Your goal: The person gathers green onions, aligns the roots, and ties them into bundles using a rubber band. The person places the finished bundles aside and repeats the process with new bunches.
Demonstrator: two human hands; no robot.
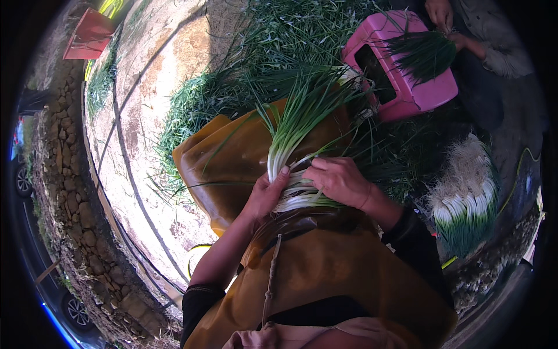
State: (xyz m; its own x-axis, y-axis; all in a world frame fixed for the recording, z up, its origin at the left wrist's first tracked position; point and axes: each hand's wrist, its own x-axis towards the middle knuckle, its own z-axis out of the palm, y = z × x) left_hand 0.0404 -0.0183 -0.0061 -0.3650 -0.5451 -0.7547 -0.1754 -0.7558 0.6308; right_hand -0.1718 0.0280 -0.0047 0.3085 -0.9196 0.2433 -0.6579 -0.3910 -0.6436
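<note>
My left hand [267, 192] is closed around the white ends of a bunch of green onions [293, 124], whose leaves fan out away from me. At its right, my right hand [339, 179] pinches a single green onion stalk [305, 160] between thumb and fingers. More loose green onions [301, 200] lie across my lap beneath both hands, their white stems toward the left. An amber-brown waterproof apron [226, 161] covers my lap and legs under them. My fingers hide part of the stems.
Green leaves [279, 43] are heaped on the ground ahead. Beyond my lap, a pink plastic stool [418, 89] bears a green bunch [420, 54] held by another person's hands [453, 30]. Cleaned onions with roots [466, 200] are stacked at right. A stone wall [83, 218] runs along the left.
</note>
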